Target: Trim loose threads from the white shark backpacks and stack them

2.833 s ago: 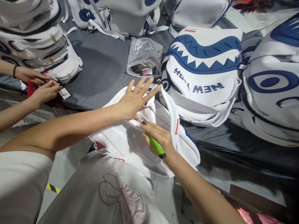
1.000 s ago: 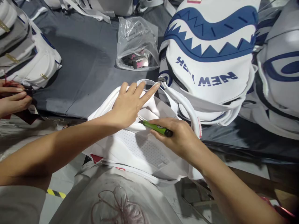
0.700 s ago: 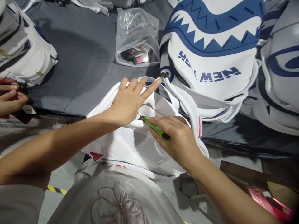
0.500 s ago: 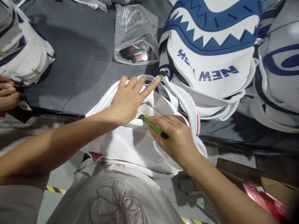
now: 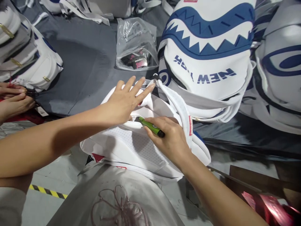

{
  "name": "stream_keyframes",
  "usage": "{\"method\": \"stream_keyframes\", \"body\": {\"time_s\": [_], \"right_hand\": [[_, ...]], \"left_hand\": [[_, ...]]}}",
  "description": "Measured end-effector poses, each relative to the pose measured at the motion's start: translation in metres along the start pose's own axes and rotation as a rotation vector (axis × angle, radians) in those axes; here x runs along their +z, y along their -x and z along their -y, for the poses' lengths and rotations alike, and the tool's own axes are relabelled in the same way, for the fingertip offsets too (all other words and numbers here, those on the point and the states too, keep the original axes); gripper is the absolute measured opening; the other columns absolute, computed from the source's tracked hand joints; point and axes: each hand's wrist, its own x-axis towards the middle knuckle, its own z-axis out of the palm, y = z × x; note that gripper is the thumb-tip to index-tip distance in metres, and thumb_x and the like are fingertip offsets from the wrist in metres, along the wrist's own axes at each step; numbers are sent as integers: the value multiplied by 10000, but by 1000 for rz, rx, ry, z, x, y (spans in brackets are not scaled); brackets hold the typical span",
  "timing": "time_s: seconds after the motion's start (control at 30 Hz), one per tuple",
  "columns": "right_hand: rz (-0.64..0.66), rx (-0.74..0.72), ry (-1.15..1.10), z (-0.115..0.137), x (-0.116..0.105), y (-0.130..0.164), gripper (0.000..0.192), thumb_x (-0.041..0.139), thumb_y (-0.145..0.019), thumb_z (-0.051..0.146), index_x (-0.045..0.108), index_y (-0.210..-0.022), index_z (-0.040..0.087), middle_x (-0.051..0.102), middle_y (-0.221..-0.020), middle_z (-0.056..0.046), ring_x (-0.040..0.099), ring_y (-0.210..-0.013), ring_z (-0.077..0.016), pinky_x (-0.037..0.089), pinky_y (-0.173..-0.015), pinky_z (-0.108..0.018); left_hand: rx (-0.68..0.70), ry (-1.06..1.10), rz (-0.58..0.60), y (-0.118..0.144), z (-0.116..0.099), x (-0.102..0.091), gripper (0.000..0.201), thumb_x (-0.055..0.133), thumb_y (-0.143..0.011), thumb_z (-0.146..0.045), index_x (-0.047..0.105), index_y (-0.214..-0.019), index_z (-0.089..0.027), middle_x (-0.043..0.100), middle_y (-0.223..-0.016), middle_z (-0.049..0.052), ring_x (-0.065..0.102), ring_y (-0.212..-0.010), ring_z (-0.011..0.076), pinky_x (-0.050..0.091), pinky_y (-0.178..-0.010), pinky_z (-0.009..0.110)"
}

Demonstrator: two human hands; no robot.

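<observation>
A white backpack [image 5: 141,142] with a dotted mesh panel lies in front of me, leaning against my front. My left hand [image 5: 123,102] rests on its upper part with the fingers spread, holding nothing. In my right hand [image 5: 168,131] is a green utility knife [image 5: 150,126] with a black end. Its dark tip points left at the white fabric, close below my left palm. Whether the tip touches the cloth cannot be made out. A padded shoulder strap [image 5: 175,97] with a red tag curves to the right of both hands.
White and blue backpacks [image 5: 209,62] lie stacked at the right, more backpacks [image 5: 44,66] at the left. A clear plastic bag [image 5: 136,44] with small dark and pink items lies on the dark grey cloth [image 5: 87,56]. Another person's hands [image 5: 17,100] work at the left edge. Cardboard [image 5: 254,179] stands lower right.
The view has shifted slightly, so more backpacks show at the left and top. The left hand's fingers are spread a little wider. The right hand keeps the knife at about the same spot.
</observation>
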Motion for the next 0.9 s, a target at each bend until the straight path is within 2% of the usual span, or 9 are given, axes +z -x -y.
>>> {"method": "stream_keyframes", "body": {"time_s": [0.1, 0.23, 0.4, 0.5, 0.57, 0.63, 0.73, 0.83, 0.9], "right_hand": [[-56, -3, -135, 0, 12, 3, 185, 659, -882, 187, 736, -1050, 174, 753, -925, -70, 690, -866, -213, 546, -785, -322], [-84, 10, -258, -5, 25, -2, 181, 644, -876, 203, 725, -1032, 164, 763, -963, -75, 693, -911, -220, 533, -852, -339], [37, 45, -204, 0, 17, -12, 116, 614, -855, 253, 684, -921, 189, 728, -783, -32, 654, -704, -202, 481, -709, -315], [123, 10, -195, 9, 9, -11, 122, 587, -879, 290, 662, -866, 194, 688, -688, -11, 625, -622, -184, 460, -716, -319], [135, -28, -172, 11, 8, -8, 124, 585, -888, 285, 664, -864, 193, 700, -718, -21, 642, -660, -194, 462, -762, -334], [114, -30, -110, 7, 12, -5, 117, 602, -888, 276, 678, -897, 187, 715, -739, -36, 650, -671, -214, 467, -732, -341], [15, -60, -123, -4, 22, -3, 136, 628, -894, 251, 695, -983, 172, 755, -846, -58, 680, -718, -229, 499, -698, -335], [-96, -106, -241, -10, 29, 1, 173, 636, -908, 215, 694, -1060, 158, 772, -1003, -67, 720, -854, -221, 548, -787, -321], [-123, -121, -275, -9, 31, 3, 185, 641, -913, 201, 695, -1081, 147, 773, -1025, -70, 725, -903, -218, 563, -822, -313]], "left_hand": [[-71, -21, 52, 3, -2, -3, 1173, 725, -816, -497, -90, -1607, -204, -58, -1681, 195, 22, -1518, 485, 164, -1141, 651], [-160, -89, 151, -4, -14, -9, 1169, 742, -806, -399, -89, -1608, -218, -61, -1684, 190, 68, -1508, 478, 193, -1126, 676], [-153, -193, 304, -15, -12, -24, 1170, 721, -763, -218, -91, -1605, -213, 222, -1622, 225, 372, -1350, 442, 353, -1064, 581], [-46, -172, 308, -12, 2, -29, 1174, 705, -761, -235, -119, -1596, -272, 365, -1549, 179, 442, -1271, 402, 406, -1020, 525], [14, -139, 279, -9, 11, -29, 1160, 705, -777, -281, -118, -1594, -309, 376, -1553, 142, 452, -1256, 381, 411, -1026, 518], [14, -115, 247, -6, 16, -27, 1158, 722, -780, -301, -96, -1600, -302, 322, -1597, 131, 443, -1276, 370, 414, -1043, 517], [-104, -85, 227, -1, 13, -25, 1215, 777, -749, -287, -86, -1604, -278, 100, -1681, 152, 315, -1414, 398, 380, -1101, 559], [-285, -5, 265, 7, 7, -27, 1276, 782, -750, -274, -189, -1578, -299, -125, -1688, 138, 70, -1521, 429, 319, -1131, 650], [-359, 46, 296, 12, 7, -28, 1289, 760, -756, -244, -249, -1554, -324, -185, -1679, 125, 42, -1525, 440, 378, -1097, 636]]}}
